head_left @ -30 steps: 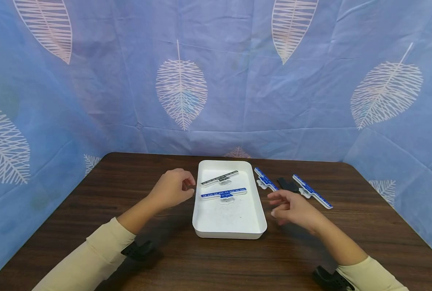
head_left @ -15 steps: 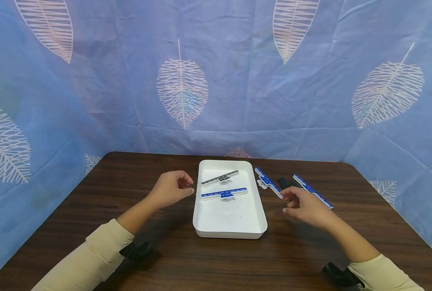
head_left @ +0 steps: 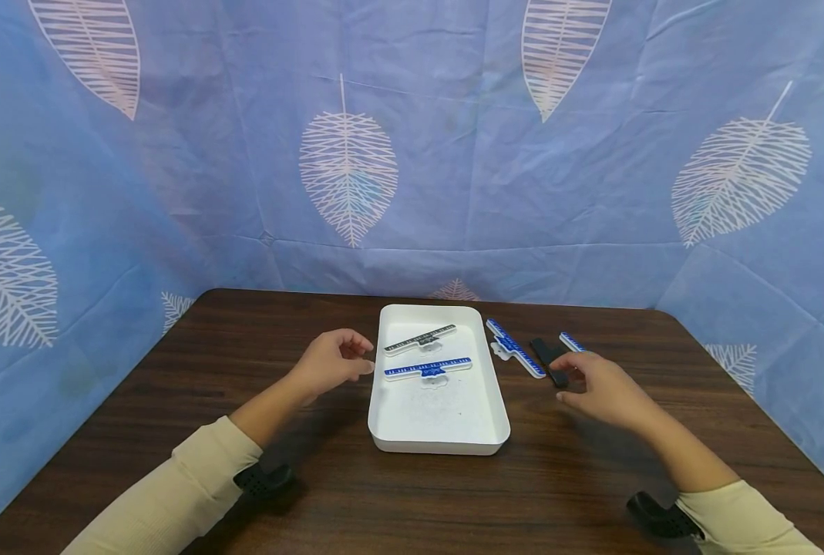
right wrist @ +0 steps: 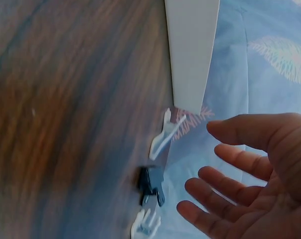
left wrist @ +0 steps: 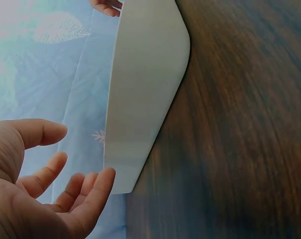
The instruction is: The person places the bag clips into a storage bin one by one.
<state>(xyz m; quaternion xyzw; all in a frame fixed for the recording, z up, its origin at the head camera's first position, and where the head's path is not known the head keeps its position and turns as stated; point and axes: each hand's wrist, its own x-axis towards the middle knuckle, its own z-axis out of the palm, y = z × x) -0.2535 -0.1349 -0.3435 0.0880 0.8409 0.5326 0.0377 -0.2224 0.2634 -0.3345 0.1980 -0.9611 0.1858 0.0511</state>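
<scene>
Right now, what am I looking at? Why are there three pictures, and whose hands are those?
They are a person's two bare hands, filmed by three small cameras. The big picture comes from a camera on the person's head, looking down at a brown table. The other two come from cameras strapped to each wrist, so each shows its own palm up close.

On the table sits a white tray with two long clips inside: a black clip and a blue clip. Right of the tray lie another blue clip, a small black clip and one more blue-and-white clip, partly hidden by the hand.

The left hand hovers by the tray's left side, fingers loosely curled, holding nothing. The right hand is open over the loose clips, nearest the small black one, and holds nothing.
</scene>
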